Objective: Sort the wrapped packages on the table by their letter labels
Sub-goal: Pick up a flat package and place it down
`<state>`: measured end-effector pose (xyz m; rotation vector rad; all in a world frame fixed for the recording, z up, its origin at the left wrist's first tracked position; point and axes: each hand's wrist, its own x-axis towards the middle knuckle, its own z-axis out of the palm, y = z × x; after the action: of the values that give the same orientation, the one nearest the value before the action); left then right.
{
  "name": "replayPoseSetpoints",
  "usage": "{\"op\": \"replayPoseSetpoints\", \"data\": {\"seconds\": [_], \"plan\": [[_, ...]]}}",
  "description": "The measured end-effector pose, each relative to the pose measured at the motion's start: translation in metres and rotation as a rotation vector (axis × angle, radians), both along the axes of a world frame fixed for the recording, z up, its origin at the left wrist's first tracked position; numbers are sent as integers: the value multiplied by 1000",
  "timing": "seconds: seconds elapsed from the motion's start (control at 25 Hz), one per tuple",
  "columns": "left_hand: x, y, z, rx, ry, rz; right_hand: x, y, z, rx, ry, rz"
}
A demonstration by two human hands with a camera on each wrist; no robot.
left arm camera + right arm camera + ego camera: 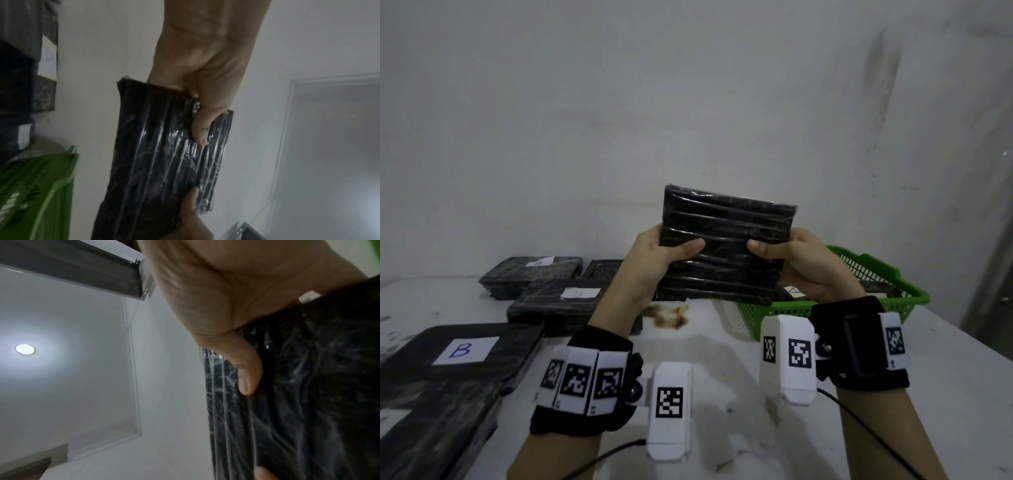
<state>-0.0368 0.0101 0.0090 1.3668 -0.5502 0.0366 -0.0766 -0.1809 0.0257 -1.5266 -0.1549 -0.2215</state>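
I hold a black plastic-wrapped package (pixel 724 246) upright in the air above the table, its unlabelled side facing me. My left hand (pixel 657 255) grips its left edge, thumb across the near face; my right hand (pixel 796 260) grips the right edge the same way. The left wrist view shows the package (pixel 164 162) with my left thumb (pixel 202 128) on it. In the right wrist view the package (pixel 287 402) fills the right side under my right thumb (pixel 246 369). Its label is hidden.
Black packages lie at the left: one marked B (pixel 465 349) nearest, one with a white label (pixel 571 301) behind it, another (pixel 534 275) at the back. A green basket (pixel 876 284) holding a labelled package stands at the right. A brown stain (pixel 671 317) marks the white table.
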Motion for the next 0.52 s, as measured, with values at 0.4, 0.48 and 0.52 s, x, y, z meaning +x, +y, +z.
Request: {"op": "replayPoseSetpoints", "data": {"seconds": [0.4,0.48,0.52], "plan": [[-3,-8,-3,-24,-266,42,-8,-11,3,-98,-30,1],[-5,-6,-1,-62,-281,25,-11,-13,4,-121,-144,19],[-4,-5,0,-78,-286,14,-13,-13,5,-114,-202,47]]}}
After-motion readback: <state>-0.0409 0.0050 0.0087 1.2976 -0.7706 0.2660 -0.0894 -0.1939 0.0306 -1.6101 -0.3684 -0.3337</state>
